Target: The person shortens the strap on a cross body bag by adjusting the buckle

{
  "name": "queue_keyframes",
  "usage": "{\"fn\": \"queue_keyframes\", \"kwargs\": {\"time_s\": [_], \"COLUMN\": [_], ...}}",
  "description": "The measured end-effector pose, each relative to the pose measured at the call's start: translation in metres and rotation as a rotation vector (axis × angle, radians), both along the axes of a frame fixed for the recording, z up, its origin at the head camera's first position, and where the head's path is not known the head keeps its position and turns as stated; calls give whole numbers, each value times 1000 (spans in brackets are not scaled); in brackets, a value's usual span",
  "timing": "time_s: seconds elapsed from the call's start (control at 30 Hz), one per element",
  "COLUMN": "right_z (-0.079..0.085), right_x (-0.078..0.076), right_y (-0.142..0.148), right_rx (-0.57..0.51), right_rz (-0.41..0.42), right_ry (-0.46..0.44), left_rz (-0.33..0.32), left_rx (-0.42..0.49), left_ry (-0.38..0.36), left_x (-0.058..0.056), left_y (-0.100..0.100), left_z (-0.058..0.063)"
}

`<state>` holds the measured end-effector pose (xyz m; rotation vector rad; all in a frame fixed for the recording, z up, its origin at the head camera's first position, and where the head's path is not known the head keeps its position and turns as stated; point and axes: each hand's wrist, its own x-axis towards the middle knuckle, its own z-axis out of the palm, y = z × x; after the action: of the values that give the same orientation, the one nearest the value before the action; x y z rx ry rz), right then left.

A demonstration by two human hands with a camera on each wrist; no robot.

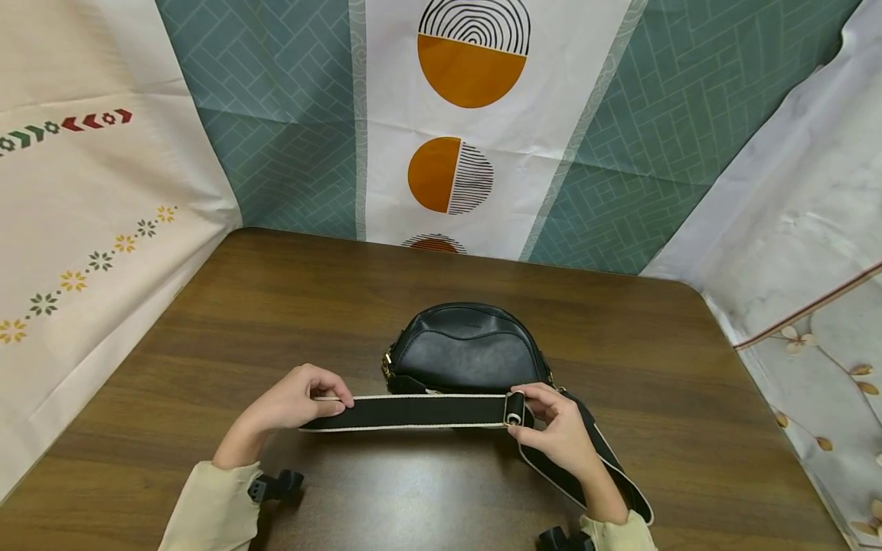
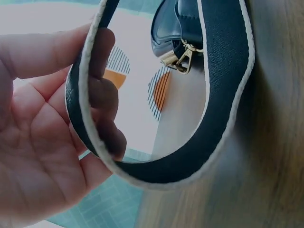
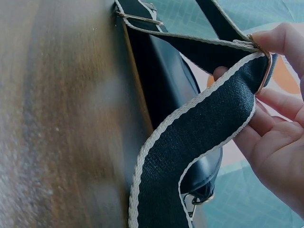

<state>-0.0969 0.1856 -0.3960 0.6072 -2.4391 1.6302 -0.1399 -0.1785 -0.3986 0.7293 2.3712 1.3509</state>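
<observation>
A black half-moon handbag [image 1: 468,352] lies on the table, with a wide black strap [image 1: 420,412] edged in white stretched in front of it. My left hand [image 1: 303,402] pinches the strap's left end between thumb and fingers; in the left wrist view the strap [image 2: 221,90] loops round below that hand [image 2: 42,118]. With thumb and fingertips my right hand [image 1: 558,428] grips the metal slider buckle [image 1: 514,409] on the strap. In the right wrist view the buckle [image 3: 264,73] sits at the fingertips of the right hand [image 3: 280,128], and strap hangs down from it.
The brown wooden table [image 1: 207,367] extends around the bag. A teal and white patterned cloth [image 1: 289,122] hangs behind it, with pale cloths on both sides. Gold clasps [image 2: 183,59] join the strap to the bag. A slack strap length [image 1: 620,474] lies beside the right forearm.
</observation>
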Motion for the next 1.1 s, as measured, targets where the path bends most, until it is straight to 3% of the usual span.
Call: {"fn": "queue_keyframes", "kwargs": {"time_s": [0.2, 0.37, 0.7, 0.87, 1.1], "right_z": [4, 1, -21, -22, -23], "right_x": [2, 1, -4, -4, -5], "right_y": [3, 4, 16, 16, 13], "right_rx": [3, 21, -10, -62, -95], "right_rz": [-18, -13, 11, 47, 89], "right_ry": [-29, -41, -47, -22, 13], "left_rz": [42, 73, 180, 180, 182], "left_rx": [9, -24, -144, -205, -233], "left_ry": [-34, -17, 113, 170, 182], "left_x": [2, 2, 0, 0, -2], "left_y": [-8, -10, 0, 8, 15], "left_z": [0, -1, -2, -1, 0]}}
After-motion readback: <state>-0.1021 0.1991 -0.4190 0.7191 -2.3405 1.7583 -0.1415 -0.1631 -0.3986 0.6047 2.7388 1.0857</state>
